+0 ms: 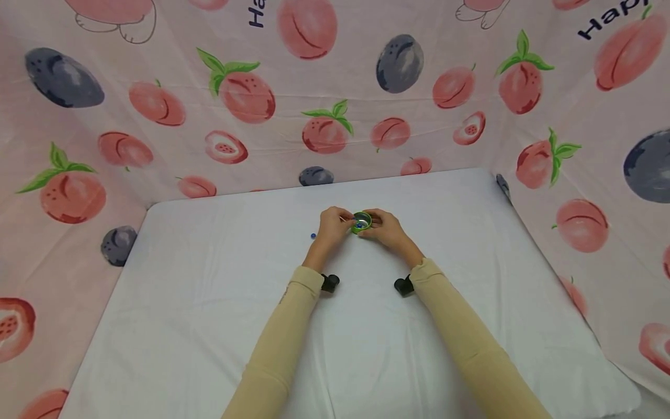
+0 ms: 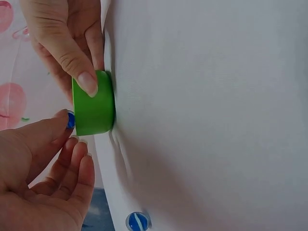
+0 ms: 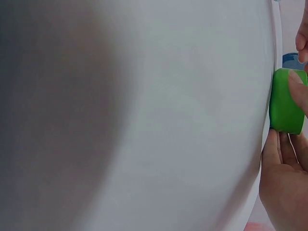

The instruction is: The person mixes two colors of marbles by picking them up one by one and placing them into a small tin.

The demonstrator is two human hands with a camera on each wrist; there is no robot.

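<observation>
A small green round cup stands on the white table, with blue marbles showing inside it. My right hand grips the cup's wall, thumb on the rim; the left wrist view shows the cup under that right hand. My left hand pinches a blue marble right at the cup's open mouth. In the right wrist view the cup sits at the far right edge, with my right hand around it.
One loose blue marble lies on the table just left of my left hand, also seen as a blue marble in the left wrist view. Pink fruit-print cloth walls close off the back and both sides.
</observation>
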